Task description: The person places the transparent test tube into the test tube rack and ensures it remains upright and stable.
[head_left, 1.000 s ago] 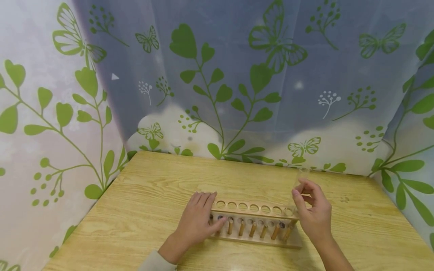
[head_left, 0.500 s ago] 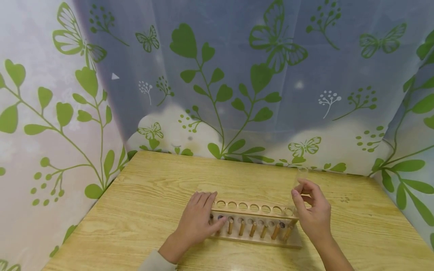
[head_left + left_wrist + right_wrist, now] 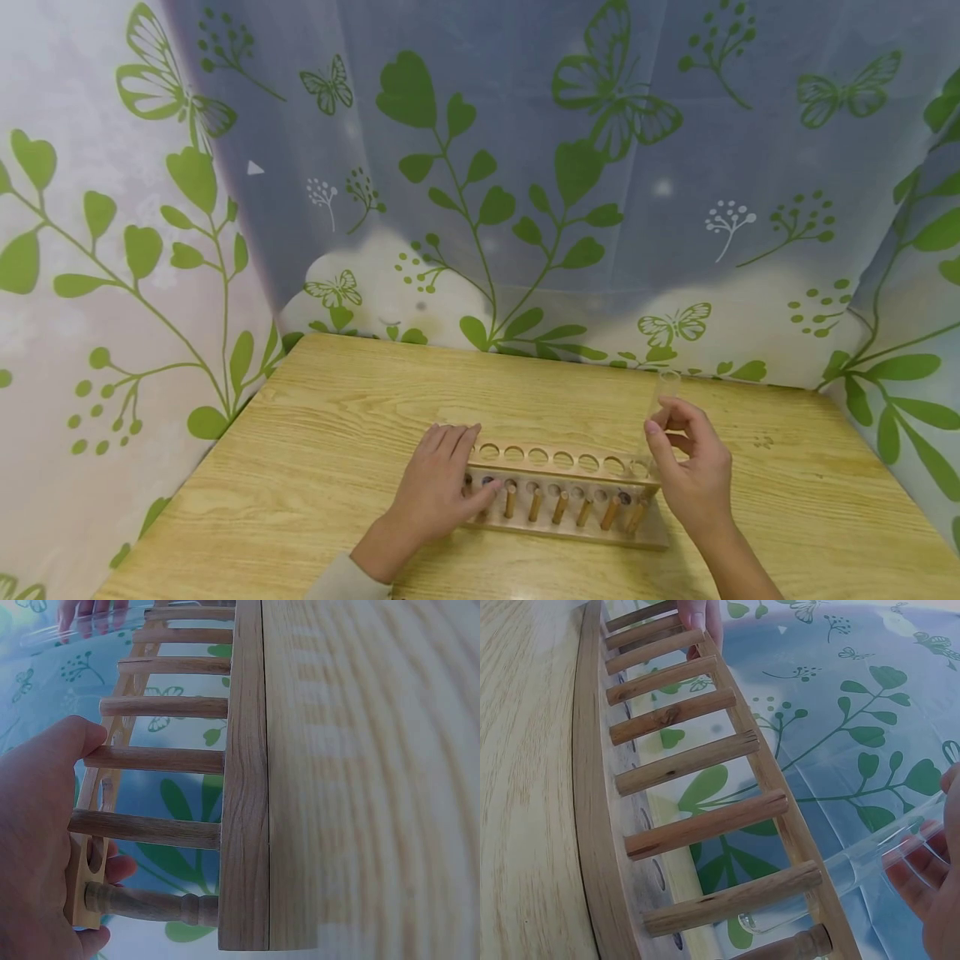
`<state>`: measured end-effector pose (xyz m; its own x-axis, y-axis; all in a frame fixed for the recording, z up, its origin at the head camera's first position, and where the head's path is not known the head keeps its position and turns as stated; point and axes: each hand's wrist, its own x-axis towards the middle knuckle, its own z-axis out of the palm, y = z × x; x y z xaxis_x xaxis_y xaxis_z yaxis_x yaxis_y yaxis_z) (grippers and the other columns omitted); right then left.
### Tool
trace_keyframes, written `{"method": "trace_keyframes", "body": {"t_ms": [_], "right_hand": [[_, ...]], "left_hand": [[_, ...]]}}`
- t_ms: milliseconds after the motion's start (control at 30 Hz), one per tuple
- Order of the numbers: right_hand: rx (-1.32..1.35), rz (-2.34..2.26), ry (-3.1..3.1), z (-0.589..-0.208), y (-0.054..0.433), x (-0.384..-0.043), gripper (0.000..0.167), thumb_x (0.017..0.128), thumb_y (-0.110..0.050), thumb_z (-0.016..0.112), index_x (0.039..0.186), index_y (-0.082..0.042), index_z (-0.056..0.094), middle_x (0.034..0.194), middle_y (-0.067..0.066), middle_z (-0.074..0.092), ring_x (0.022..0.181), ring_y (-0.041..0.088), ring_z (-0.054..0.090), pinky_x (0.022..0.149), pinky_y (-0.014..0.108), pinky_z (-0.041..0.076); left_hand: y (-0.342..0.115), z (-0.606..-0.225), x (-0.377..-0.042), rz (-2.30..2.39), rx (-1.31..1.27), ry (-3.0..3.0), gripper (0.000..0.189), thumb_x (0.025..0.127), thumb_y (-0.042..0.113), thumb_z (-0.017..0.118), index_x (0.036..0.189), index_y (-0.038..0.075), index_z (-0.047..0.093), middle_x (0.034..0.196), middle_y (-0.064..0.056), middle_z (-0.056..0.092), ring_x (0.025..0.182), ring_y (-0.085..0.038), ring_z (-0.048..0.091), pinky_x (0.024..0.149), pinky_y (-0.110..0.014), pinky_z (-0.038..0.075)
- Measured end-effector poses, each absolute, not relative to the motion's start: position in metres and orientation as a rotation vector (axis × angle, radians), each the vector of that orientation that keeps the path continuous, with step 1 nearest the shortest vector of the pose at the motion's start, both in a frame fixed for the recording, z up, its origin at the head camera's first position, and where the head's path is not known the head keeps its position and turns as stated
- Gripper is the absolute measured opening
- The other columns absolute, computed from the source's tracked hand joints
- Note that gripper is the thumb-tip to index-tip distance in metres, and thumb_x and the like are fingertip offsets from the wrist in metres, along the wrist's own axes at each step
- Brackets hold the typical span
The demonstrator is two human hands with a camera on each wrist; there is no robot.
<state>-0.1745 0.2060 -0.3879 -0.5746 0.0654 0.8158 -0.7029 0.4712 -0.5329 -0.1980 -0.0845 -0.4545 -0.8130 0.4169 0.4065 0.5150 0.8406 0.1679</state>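
Note:
A wooden test tube rack [image 3: 570, 537] with a row of holes along its upper rail and upright pegs stands on the table. My left hand [image 3: 438, 471] grips its left end, thumb [image 3: 81, 737] on the near side of the rail and fingers behind it. At the other end my right hand [image 3: 697, 467] pinches a clear glass test tube [image 3: 666, 390] between thumb and fingers. The tube leans, and its rounded bottom [image 3: 754, 922] reaches through the rail's rightmost hole, short of the base. Its open mouth points up, above the fingers.
The rack rests on a wood-grain table [image 3: 360, 392]. Behind and at both sides hang cloths [image 3: 487, 167] printed with green leaves and butterflies, meeting the table's far edge. Round hollows in the base show between the pegs [image 3: 694, 825].

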Motion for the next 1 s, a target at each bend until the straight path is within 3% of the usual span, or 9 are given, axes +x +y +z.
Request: {"method": "trace_keyframes", "body": {"t_ms": [1000], "right_hand": [[0.531,1.158,-1.934,-0.398,0.210,-0.180,0.024,0.088,0.015,0.057,0.112,0.016,0.057,0.084,0.016,0.057,0.083,-0.002,0.055,0.074,0.005,0.047]], "left_hand": [[-0.085,-0.454,-0.198,-0.375,-0.698,-2.662,0.073,0.090,0.057,0.058,0.140,0.004,0.049,0.130,-0.009,0.055,0.123,-0.028,0.049,0.112,-0.048,0.032]]}}
